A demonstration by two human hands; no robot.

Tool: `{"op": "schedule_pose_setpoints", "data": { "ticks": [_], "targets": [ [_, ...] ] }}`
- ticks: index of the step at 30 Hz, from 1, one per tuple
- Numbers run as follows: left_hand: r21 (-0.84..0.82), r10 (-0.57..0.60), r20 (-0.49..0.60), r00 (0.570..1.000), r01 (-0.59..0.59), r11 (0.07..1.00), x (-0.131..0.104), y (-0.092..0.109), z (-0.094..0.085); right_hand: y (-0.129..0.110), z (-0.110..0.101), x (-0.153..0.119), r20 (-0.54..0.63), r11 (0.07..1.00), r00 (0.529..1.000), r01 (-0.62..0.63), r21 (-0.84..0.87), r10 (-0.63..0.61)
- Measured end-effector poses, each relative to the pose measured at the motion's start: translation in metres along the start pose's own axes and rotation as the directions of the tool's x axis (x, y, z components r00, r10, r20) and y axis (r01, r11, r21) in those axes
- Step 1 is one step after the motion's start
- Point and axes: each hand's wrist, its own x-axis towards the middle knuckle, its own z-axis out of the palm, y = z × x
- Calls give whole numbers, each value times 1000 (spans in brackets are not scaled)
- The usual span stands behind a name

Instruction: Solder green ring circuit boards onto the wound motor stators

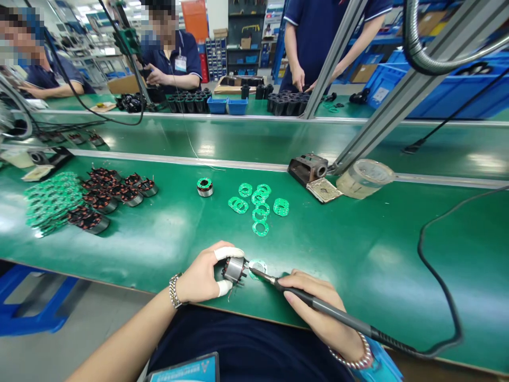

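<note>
My left hand (204,273), with white covers on thumb and finger, grips a motor stator (234,269) tipped on its side, its pins facing right. In my right hand (318,305) is a soldering iron (314,301), held like a pen. The iron's tip lies at the pins on the stator's right side; whether it touches them I cannot tell. A ring-shaped green circuit board (259,263) lies on the table just behind the tip. Farther back are several loose ring boards (260,228) and one stator with a green board on top (205,187).
To the left are several stators (115,191) and a stack of green board panels (51,201). A soldering iron stand (308,168), a sponge tray (324,190) and a plastic tub (363,178) stand back right. The iron's cable (445,286) curves along the right. Co-workers sit or stand across the bench.
</note>
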Motion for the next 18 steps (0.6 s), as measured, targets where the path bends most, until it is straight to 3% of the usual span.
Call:
{"op": "schedule_pose_setpoints", "data": {
  "ticks": [6,11,14,18],
  "targets": [
    [-1,-6,10,1000,6,1000,0,-1,0,4,-4,-2,-67,1000,997,30,9,-29],
    [-11,-15,21,1000,15,1000,-1,-4,1,19,-19,-1,-203,990,979,-34,-135,6],
    [-12,-36,29,999,36,999,-2,-6,2,39,-39,11,-370,959,927,-152,-241,54],
    [-9,-57,32,998,57,998,-4,-6,3,75,-80,43,-586,921,810,-224,-318,-5]
  ]
}}
